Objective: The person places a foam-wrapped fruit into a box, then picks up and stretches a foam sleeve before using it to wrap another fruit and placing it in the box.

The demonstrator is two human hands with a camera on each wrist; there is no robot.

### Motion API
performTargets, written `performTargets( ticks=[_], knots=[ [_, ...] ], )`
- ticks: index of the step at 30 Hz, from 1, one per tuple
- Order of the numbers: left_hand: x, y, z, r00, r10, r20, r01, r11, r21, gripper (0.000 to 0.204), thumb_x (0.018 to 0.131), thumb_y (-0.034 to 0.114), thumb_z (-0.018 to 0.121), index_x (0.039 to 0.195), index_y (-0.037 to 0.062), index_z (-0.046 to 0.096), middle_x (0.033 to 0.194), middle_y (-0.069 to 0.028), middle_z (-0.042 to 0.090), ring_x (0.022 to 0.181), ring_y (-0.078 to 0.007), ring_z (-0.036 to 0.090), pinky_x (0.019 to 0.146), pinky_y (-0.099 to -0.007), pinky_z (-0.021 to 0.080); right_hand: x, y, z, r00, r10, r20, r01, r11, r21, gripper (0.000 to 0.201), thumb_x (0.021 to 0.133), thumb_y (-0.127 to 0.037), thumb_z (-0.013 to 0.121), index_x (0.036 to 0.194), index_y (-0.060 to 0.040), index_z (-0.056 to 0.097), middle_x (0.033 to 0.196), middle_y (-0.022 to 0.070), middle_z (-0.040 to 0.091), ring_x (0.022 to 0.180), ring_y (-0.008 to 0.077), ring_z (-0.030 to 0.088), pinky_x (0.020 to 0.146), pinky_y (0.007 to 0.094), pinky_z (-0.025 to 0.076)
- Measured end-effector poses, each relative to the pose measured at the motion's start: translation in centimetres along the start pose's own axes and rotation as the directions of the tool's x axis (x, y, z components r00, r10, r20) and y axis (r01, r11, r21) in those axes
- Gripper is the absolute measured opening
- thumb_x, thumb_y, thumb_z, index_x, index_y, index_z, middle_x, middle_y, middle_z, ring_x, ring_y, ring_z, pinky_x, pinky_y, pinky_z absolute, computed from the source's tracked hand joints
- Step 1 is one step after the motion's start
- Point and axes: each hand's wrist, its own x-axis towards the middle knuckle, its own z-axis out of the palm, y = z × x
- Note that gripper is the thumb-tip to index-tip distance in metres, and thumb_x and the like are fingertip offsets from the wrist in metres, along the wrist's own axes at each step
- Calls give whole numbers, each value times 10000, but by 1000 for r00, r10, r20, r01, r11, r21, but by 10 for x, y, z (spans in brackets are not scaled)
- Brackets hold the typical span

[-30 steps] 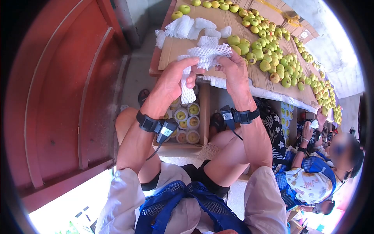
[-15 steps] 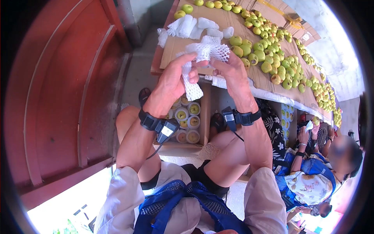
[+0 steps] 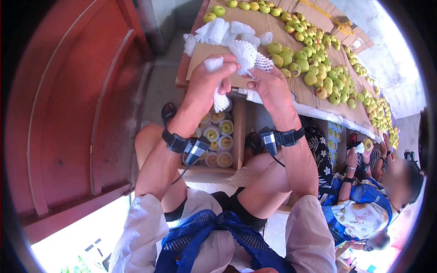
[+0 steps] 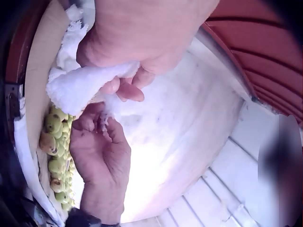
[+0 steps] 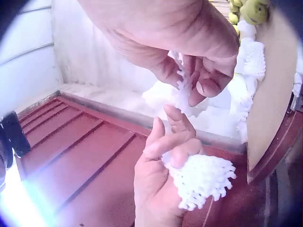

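Note:
Between the hands, above the near edge of the cardboard-covered table, is a white foam net [image 3: 243, 55]. My left hand [image 3: 205, 86] touches its left side, while a second net [image 3: 221, 101] is gripped in that palm and hangs below the fingers; in the right wrist view this net [image 5: 201, 179] flares out under the curled fingers of the left hand [image 5: 158, 175]. My right hand [image 3: 274, 91] pinches the first net's edge between thumb and fingers, also seen in the left wrist view, where the right hand [image 4: 102, 156] is below the left hand [image 4: 142, 33].
More foam nets [image 3: 216, 32] lie on the cardboard [image 3: 198, 57], with many green apples [image 3: 314, 68] to their right. Below the table edge an open box [image 3: 239, 136] holds apples in nets [image 3: 225, 142]. Another person [image 3: 364, 209] sits at the right, holding an apple. A red door [image 3: 68, 113] stands left.
The net between my hands has tilted and bunched upward, and my left fingers have shifted over it. The net hanging from my left palm has moved slightly left and up.

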Motion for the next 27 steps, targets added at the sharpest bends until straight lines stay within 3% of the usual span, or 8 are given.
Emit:
performTargets(
  ticks=[4,7,10,13,16,22,27],
  knots=[
    [-3,-5,5,992,129,-11,-118,933,340,253,934,27,701,1183,68,691,1033,-34,664,705,-63,578,612,-231,525,0,-2,-2,998,40,45,-43,998,48,214,939,-57,656,1150,-22,673,1076,67,721,922,191,687,677,304,478],
    [0,-5,3,954,294,57,-279,803,528,266,906,4,722,1159,75,690,1035,-6,626,843,-72,594,714,-236,541,-1,-3,-4,994,81,74,-86,994,72,188,941,-60,660,1124,-21,682,1066,71,720,915,204,688,665,309,479],
    [0,-1,3,926,357,124,-355,708,611,237,867,0,748,1086,63,684,1093,-14,626,958,-123,611,797,-278,542,-1,-6,-6,988,123,95,-133,985,111,165,943,-65,664,1101,-21,687,1055,74,718,901,214,686,652,313,479],
    [1,-1,0,868,451,207,-467,600,650,224,832,-8,768,1022,45,663,1074,-53,643,966,-191,639,833,-321,533,-3,-8,-5,984,144,101,-158,976,148,158,948,-78,666,1097,-29,685,1047,69,714,891,212,679,648,310,475],
    [-2,4,1,769,551,325,-586,404,702,241,817,5,788,1007,32,643,1052,-77,655,967,-257,651,825,-352,529,-3,-9,-4,987,146,65,-155,975,159,168,965,-111,652,1117,-44,676,1055,53,710,907,187,663,654,301,461],
    [-7,-3,3,778,535,329,-548,323,771,249,828,10,779,1025,23,628,1021,-100,660,934,-319,658,807,-383,537,2,-6,-3,989,137,-55,-125,976,176,186,990,-162,626,1157,-83,654,1081,4,701,936,121,628,656,286,407],
    [-8,-9,1,769,531,356,-547,259,796,240,834,-21,744,1038,27,626,1034,-101,667,924,-318,677,791,-394,542,2,-10,1,990,118,-74,-97,967,236,164,983,-166,639,1132,-102,664,1078,-22,699,935,105,622,653,281,392]
  ],
)
